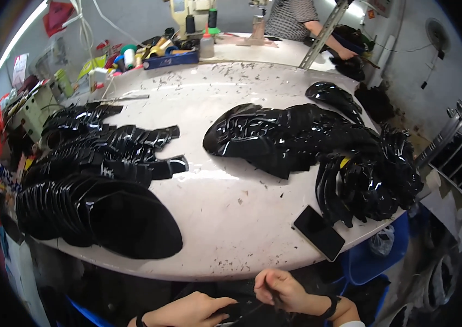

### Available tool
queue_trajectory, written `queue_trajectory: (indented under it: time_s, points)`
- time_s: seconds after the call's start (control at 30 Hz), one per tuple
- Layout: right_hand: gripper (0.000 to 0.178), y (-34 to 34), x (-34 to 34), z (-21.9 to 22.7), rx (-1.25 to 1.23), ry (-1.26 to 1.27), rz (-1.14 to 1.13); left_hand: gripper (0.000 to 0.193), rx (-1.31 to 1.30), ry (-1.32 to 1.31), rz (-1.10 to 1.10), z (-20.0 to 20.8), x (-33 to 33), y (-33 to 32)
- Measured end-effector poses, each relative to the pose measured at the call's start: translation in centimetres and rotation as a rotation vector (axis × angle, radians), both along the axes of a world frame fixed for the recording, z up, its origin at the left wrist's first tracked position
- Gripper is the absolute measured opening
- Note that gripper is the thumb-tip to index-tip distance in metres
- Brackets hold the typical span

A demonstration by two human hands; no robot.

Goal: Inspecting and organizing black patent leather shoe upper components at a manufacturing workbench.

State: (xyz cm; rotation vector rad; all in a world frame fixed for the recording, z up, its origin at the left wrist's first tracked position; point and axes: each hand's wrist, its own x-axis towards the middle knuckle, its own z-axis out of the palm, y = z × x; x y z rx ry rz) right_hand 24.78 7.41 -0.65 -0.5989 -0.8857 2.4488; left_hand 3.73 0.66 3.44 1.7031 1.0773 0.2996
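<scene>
Both hands are low in the view, just off the table's near edge. My left hand (192, 309) is closed, with its index finger and thumb near a dark piece that blends into the dark background. To the right of it, my right hand (283, 290) is raised with curled fingers; whatever lies in them, if anything, cannot be made out. Nearest on the table is a dark-screened phone (319, 232). A fanned stack of glossy black oval pieces (135, 220) lies at the left, and glossy black curved pieces (291, 133) lie in a long overlapping heap at the right.
More black strips (116, 150) lie behind the ovals on the white table (225, 229), amid dark scraps. Thread spools stand by a blue tray (171, 59) at the back. A blue bin (377, 256) sits beside the right edge. Another person's arm (329, 41) is at the far right.
</scene>
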Motion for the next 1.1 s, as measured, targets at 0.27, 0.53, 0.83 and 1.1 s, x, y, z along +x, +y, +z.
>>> queue_trajectory:
  time_s: [0.27,0.53,0.83,1.1]
  points:
    - [0.019,2.8,0.0,3.4,0.931,-0.035,0.087,0.026,-0.497,-0.546,0.242,-3.1,-1.2,0.7]
    - [0.044,2.0,-1.4,2.1,1.168,-0.072,0.129,0.029,-0.286,-0.474,0.180,-1.9,-1.0,1.1]
    - [0.060,1.5,-1.9,1.2,1.138,-0.156,0.239,0.029,-0.144,-0.456,0.177,-1.8,0.0,0.7]
    - [0.059,1.5,-2.2,0.9,1.179,-0.127,0.199,0.029,-0.166,-0.448,0.148,-2.0,0.1,1.0]
